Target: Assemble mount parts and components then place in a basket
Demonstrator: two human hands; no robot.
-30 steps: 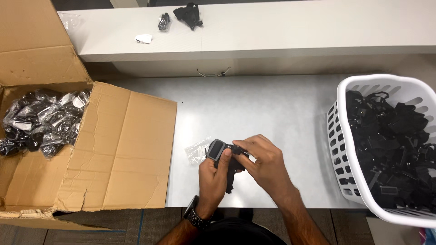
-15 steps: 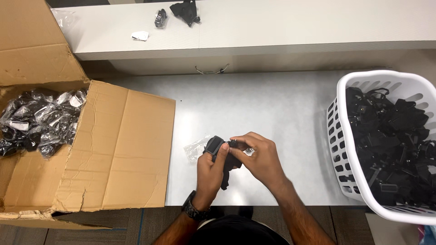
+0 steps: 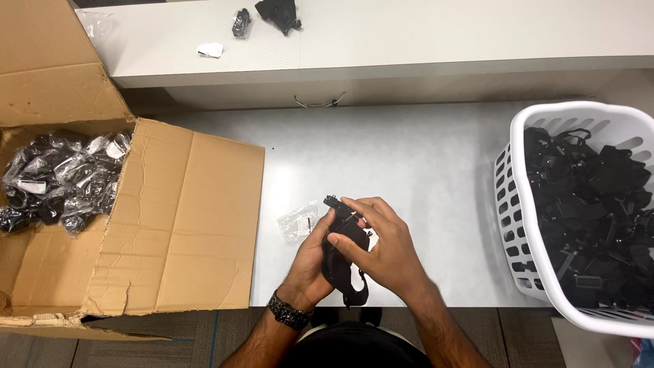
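Both hands (image 3: 347, 249) half hiding black strap piece (image 3: 344, 272)

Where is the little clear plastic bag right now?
In the head view, the clear plastic bag lies flat on the grey table, just left of the left hand, between that hand and the open flap of the cardboard box.

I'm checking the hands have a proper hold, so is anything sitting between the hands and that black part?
Nothing visible does. The left hand and right hand both close directly on the black part, above the white table. The small clear plastic bag lies on the table just left of the hands, apart from the grip.
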